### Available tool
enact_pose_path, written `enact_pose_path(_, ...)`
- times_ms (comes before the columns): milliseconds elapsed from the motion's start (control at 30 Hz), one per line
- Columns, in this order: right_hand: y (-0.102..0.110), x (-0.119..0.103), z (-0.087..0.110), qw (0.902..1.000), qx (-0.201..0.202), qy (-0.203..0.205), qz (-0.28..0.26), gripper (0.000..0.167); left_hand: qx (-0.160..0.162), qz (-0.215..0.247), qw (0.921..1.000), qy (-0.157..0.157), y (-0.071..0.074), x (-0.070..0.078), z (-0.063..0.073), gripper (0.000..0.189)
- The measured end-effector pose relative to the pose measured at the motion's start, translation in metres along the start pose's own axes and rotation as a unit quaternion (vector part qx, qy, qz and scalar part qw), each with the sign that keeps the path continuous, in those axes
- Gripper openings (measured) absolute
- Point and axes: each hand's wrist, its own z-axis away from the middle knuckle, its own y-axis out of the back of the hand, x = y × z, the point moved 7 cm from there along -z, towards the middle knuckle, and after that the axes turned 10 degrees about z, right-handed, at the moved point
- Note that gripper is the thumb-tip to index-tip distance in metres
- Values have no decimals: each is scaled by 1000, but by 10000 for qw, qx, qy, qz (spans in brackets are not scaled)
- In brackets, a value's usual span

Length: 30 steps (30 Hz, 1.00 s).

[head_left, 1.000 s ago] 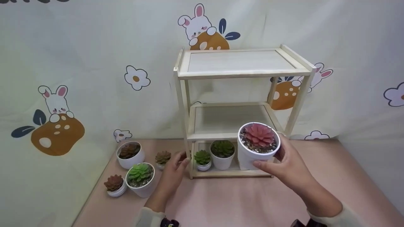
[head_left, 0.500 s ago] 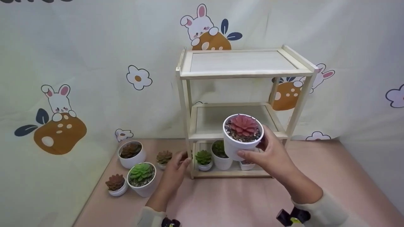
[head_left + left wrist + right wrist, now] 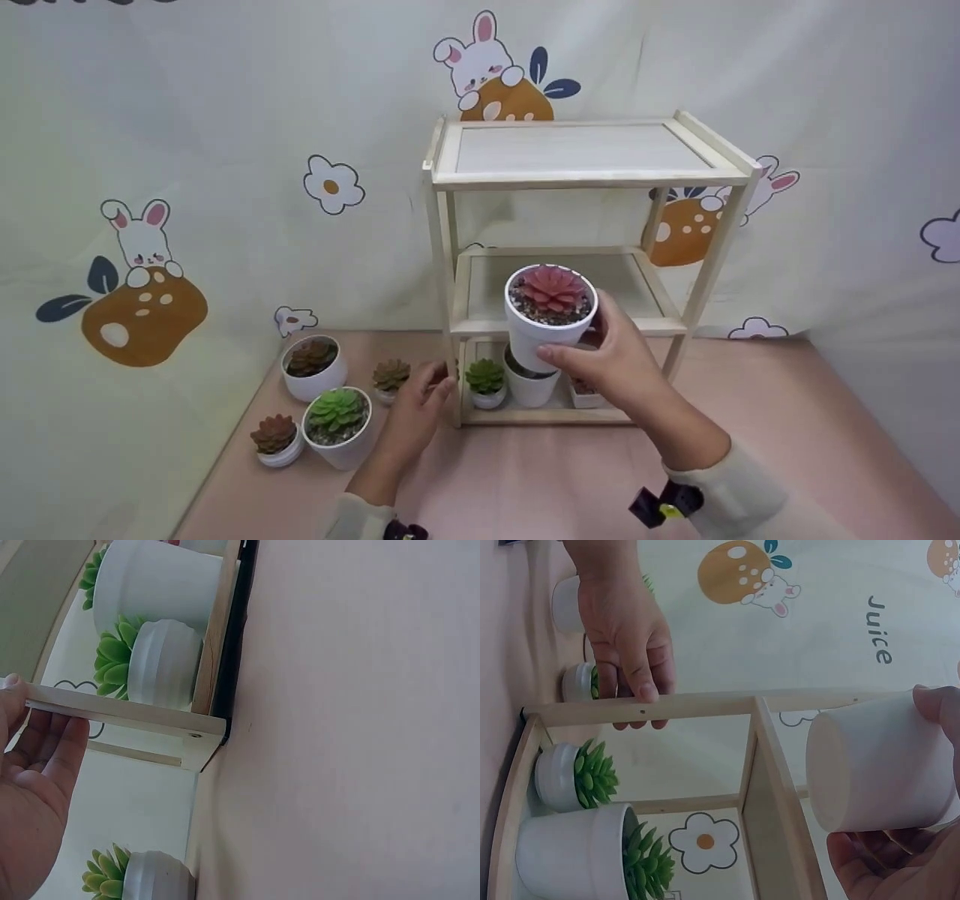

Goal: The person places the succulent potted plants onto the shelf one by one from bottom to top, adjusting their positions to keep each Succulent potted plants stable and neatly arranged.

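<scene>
My right hand (image 3: 611,360) grips a white pot with a red succulent (image 3: 551,315), held up in front of the middle shelf. In the right wrist view the pot's bare base (image 3: 829,772) shows, with the thumb on one side and fingers on the other. My left hand (image 3: 416,412) holds the left front post of the wooden shelf rack (image 3: 127,709), thumb and fingertips on opposite sides. On the bottom shelf stand a small green succulent (image 3: 485,376), a larger white pot (image 3: 531,390) partly hidden behind the raised one, and a small square pot (image 3: 586,394).
Left of the rack, several potted succulents stand on the pink tabletop: a dark one (image 3: 313,367), a bright green one (image 3: 337,420), a small reddish one (image 3: 276,439) and a small brownish one (image 3: 390,377). A printed cloth (image 3: 247,247) hangs behind. The rack's top board (image 3: 577,146) overhangs the middle shelf (image 3: 480,281).
My right hand has carried the red succulent's pot left and upward, from low at the right side to before the middle shelf. The small square pot has come into view. My left hand stays put.
</scene>
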Motion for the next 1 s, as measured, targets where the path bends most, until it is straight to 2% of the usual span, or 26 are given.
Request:
enact_pose_path(567, -18, -7, -18, 9998, 72, 48, -197, 89, -49, 72, 10000, -30, 1, 0, 0, 41)
enact_pose_path(833, -25, -8, -22, 9999, 132, -43, 41, 92, -96, 166, 9998, 36, 0, -4, 1, 43)
enact_pose_path(1000, -29, -10, -26, 9997, 182, 36, 130, 90, -62, 149, 9999, 9, 1, -3, 1, 42)
